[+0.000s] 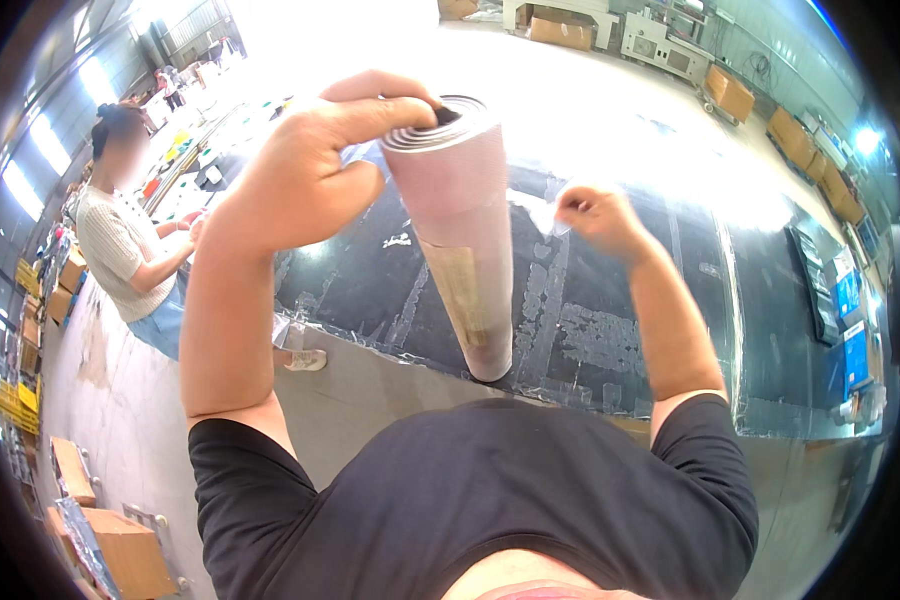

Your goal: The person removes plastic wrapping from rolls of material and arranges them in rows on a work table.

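Observation:
A tall roll of pinkish sheet material (460, 200) stands upright at the edge of the dark work table (595, 340), its coiled white layers showing at the top. On its side is a tan patch. My left hand (320, 160) grips the roll's upper rim, with fingertips reaching into its hollow centre. To the right of the roll, apart from it, my right hand (600, 220) is closed in a pinch. A small whitish, see-through scrap of film (547, 216) hangs from its fingers, partly blurred.
Strips of clear tape cross the table top. A person (125, 220) works at the table's left side. Blue boxes (854, 355) and a long black tray (812, 285) lie at the right end. Cardboard boxes (125, 550) stand on the floor at lower left.

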### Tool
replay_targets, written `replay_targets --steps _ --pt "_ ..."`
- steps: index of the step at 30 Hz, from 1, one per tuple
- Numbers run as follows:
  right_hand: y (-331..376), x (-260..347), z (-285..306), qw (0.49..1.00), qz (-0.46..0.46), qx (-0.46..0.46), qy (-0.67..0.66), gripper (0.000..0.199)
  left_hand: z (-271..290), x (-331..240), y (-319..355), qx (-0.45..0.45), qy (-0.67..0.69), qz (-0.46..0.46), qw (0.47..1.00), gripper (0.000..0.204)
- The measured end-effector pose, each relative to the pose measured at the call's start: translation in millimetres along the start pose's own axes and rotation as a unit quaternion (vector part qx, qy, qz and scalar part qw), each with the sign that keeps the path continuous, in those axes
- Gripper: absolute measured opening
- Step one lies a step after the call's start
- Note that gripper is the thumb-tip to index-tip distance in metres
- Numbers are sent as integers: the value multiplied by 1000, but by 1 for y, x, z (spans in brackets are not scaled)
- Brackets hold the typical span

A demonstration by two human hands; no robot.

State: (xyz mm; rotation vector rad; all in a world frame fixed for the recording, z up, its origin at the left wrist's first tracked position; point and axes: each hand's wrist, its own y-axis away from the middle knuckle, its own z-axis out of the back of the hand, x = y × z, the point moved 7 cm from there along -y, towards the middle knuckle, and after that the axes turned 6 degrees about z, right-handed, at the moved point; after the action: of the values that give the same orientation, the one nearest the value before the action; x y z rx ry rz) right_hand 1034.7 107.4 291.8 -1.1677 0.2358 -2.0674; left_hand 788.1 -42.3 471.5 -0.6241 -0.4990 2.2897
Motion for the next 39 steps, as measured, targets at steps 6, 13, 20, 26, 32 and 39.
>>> replay_targets --steps 6,13,20,26,32,39 --pt "33 -75 -137 958 -132 109 -231 17 12 23 -16 67 -3 73 995 58" --pt "59 -99 -172 949 -168 230 -138 17 18 51 -8 -6 -52 116 992 51" --pt "50 -103 -189 946 -135 261 -133 16 21 65 -3 42 55 138 988 48" --pt "25 -106 -168 887 -234 128 -377 37 30 67 2 33 -72 115 990 37" --pt "-13 -31 -177 769 -156 245 -570 73 22 74 -10 94 2 140 986 31" --pt "-40 38 -137 785 10 187 -590 62 39 63 -41 26 -24 52 998 35"
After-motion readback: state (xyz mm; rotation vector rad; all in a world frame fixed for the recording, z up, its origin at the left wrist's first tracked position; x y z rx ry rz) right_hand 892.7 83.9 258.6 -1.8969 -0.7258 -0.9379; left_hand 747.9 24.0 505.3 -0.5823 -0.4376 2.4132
